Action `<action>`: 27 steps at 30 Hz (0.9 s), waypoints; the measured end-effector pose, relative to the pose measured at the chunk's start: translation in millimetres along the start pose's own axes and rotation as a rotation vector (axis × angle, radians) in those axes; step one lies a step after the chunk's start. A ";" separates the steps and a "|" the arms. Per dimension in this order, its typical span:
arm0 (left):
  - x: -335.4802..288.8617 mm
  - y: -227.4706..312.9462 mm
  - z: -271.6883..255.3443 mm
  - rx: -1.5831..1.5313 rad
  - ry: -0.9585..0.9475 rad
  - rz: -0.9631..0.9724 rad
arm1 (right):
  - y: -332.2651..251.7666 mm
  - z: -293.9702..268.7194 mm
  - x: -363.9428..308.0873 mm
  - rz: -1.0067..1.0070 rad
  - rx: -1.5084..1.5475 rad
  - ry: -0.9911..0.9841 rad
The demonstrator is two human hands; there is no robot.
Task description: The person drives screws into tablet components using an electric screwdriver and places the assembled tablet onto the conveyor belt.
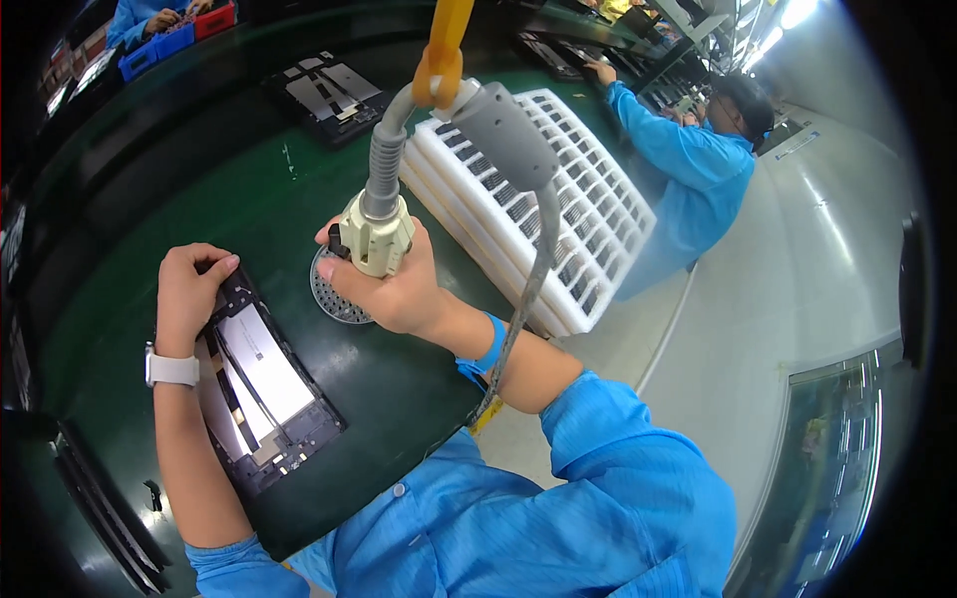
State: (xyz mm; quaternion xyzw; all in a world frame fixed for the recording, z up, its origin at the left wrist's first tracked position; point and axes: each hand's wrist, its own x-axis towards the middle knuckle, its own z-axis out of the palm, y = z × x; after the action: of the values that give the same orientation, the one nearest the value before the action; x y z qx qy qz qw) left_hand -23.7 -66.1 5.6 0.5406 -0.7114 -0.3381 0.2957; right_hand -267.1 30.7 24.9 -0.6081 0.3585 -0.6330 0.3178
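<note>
An opened tablet [267, 359] lies on the green bench at my left, showing silver battery panels, dark ribbon strips and a black frame. My left hand [189, 284] grips its far end, thumb and fingers closed at the black edge. In my right hand [399, 289] is a cream-coloured air gun [375, 231] on a grey ribbed hose, its head pointing away from the tablet. Under that hand a round perforated metal disc [339, 296] shows in part. The fingertips around the air gun are partly hidden.
White foam trays [558, 199] with slotted cells are stacked to the right. A grey cylinder [508, 140] and cable hang from a yellow strap [451, 40] overhead. Another opened tablet [329, 95] lies at the back. A co-worker in blue [698, 169] sits at the far right.
</note>
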 end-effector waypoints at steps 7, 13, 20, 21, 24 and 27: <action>-81.8 17.9 19.6 -0.024 -0.033 0.066 | -12.7 4.6 -10.2 0.236 0.092 0.085; -94.5 13.9 21.7 -0.003 -0.059 0.185 | -23.6 29.5 4.2 0.338 0.215 0.051; -89.9 10.7 13.9 -0.084 -0.127 0.023 | -31.1 78.1 6.4 0.299 0.442 -0.023; -90.5 9.9 16.1 -0.106 -0.115 0.026 | -30.1 82.3 0.6 0.341 0.424 -0.033; -90.6 11.3 13.1 -0.030 -0.132 0.016 | -22.4 91.7 -8.6 0.391 0.421 -0.056; -91.7 9.5 14.0 -0.033 -0.114 0.026 | -21.4 94.3 -13.0 0.400 0.423 -0.082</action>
State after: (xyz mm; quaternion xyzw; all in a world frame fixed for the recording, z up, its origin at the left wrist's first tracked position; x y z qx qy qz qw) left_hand -18.0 26.8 -0.2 0.5064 -0.7283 -0.3760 0.2679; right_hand -171.5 46.9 36.2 -0.4708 0.3184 -0.5931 0.5703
